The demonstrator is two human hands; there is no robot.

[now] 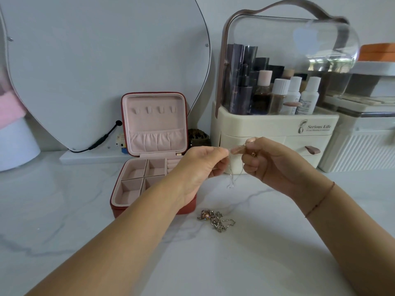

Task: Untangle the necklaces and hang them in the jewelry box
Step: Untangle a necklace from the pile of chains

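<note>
A red jewelry box (154, 146) with pink lining stands open on the marble top, its lid upright with a row of small hooks (153, 110) and a gathered pocket. My left hand (205, 165) and my right hand (271, 161) are raised just right of the box, each pinching a thin silver necklace chain (232, 178) that dangles between them. A small pinkish pendant shows by my right fingers. A tangled heap of necklaces (214, 218) lies on the table below my hands.
A cream cosmetics organiser (275, 129) with a clear dome and bottles stands right behind my hands. A curved mirror (102, 60) leans at the back left with a black cable. White storage boxes (363, 133) sit at the far right.
</note>
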